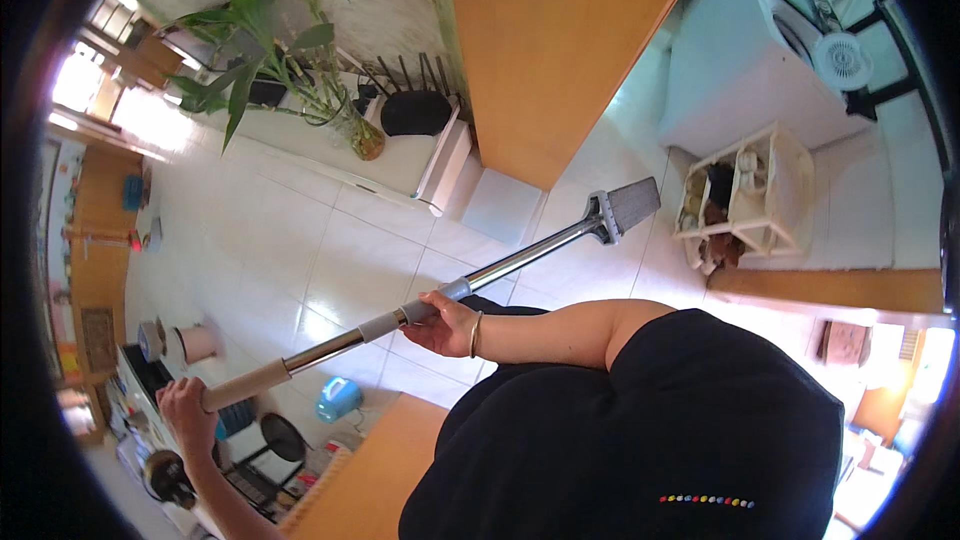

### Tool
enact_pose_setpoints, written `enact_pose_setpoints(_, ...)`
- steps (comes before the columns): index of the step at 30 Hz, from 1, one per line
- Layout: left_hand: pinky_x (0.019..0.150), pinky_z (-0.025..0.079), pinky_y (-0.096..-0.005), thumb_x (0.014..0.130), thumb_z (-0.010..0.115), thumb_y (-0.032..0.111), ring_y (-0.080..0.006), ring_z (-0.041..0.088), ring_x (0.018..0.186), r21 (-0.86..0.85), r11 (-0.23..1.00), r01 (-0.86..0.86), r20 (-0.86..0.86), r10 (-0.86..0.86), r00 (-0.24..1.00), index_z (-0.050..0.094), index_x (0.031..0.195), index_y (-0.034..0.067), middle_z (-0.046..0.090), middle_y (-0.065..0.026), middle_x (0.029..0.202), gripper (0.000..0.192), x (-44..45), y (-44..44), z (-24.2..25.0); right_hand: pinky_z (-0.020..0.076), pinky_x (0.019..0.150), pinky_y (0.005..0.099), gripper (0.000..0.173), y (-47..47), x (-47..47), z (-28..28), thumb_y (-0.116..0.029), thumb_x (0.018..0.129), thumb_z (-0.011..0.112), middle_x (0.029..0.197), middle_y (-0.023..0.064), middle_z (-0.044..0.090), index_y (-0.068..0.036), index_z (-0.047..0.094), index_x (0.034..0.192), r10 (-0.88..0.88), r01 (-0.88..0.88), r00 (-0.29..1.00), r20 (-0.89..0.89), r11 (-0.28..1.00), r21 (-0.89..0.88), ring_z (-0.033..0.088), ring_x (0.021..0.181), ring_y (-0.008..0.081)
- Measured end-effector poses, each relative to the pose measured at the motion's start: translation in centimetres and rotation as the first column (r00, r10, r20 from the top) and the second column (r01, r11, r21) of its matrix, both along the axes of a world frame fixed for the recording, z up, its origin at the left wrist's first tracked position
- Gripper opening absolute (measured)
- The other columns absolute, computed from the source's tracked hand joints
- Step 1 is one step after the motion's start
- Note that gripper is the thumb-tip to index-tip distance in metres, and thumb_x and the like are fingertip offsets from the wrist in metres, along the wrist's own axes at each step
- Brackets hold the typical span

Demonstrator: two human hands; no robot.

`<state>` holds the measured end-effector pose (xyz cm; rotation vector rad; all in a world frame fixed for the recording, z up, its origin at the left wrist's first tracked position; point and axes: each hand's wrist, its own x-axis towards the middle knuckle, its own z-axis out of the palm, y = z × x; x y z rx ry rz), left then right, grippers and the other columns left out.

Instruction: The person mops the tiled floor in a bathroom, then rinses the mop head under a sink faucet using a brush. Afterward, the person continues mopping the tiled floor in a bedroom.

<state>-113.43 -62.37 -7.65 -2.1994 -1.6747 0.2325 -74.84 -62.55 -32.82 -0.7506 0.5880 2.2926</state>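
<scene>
A mop with a metal telescopic pole (532, 253) crosses the view at a slant, off the floor. My left hand (187, 412) is wrapped around the beige grip (247, 386) at its lower-left end. Near the pole's middle, my right hand (444, 326) holds it by the grey collar (416, 311), thumb above and fingers below. A bracelet (475, 335) circles that wrist. At the far end, the mop head (634, 206) carries a grey pad in a metal-looking clamp, in front of a wooden door panel and a shoe rack.
Tall orange wooden panel (555, 37) stands ahead. Leafy plant in a glass vase (366, 136) sits on a low white cabinet (300, 154). At right are a cream rack (784, 202) with shoes and a white appliance (735, 67). A blue container (339, 399) and pink bin (196, 343) are left.
</scene>
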Motion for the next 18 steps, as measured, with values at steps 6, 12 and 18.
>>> enact_pose_setpoints(6,0.077,0.044,-0.0413,0.054,0.07,0.003,-0.0299,0.058,0.079,-0.137,0.977,0.163,-0.059,-0.172,0.983,0.056,0.069,0.007,0.059,-0.009,0.075,0.021,-2.7,13.0,2.1,0.0553,0.079,0.0336,0.034,5.1,-7.5,-3.0,-0.036,0.085,0.06,0.095,0.0129,0.065,-0.004,0.058,0.095,-0.17,0.167,0.982,-0.077,0.985,-0.044,0.065,0.088,0.0252)
enact_pose_setpoints(12,0.076,0.046,-0.0408,0.051,0.071,0.004,-0.0291,0.059,0.077,-0.214,0.936,0.278,-0.219,-0.323,0.921,0.057,0.07,0.009,0.059,-0.0086,0.073,0.024,-2.1,20.7,4.0,0.0529,0.066,0.0295,0.038,7.7,-11.5,-1.9,-0.044,0.085,0.058,0.09,0.0101,0.066,-0.008,0.057,0.099,-0.274,0.284,0.956,0.105,0.954,-0.1,0.067,0.081,0.0215)
enact_pose_setpoints(18,0.062,0.046,-0.0449,0.053,0.07,0.01,-0.0346,0.059,0.072,-0.45,0.802,0.392,-0.083,-0.475,0.876,0.059,0.08,0.009,0.06,-0.0118,0.074,0.029,-3.1,26.7,-0.3,0.0476,0.051,0.0285,0.042,8.6,-14.5,-6.7,-0.053,0.085,0.055,0.074,0.0082,0.065,-0.011,0.059,0.084,-0.346,0.402,0.883,0.318,0.906,-0.131,0.065,0.064,0.0192)
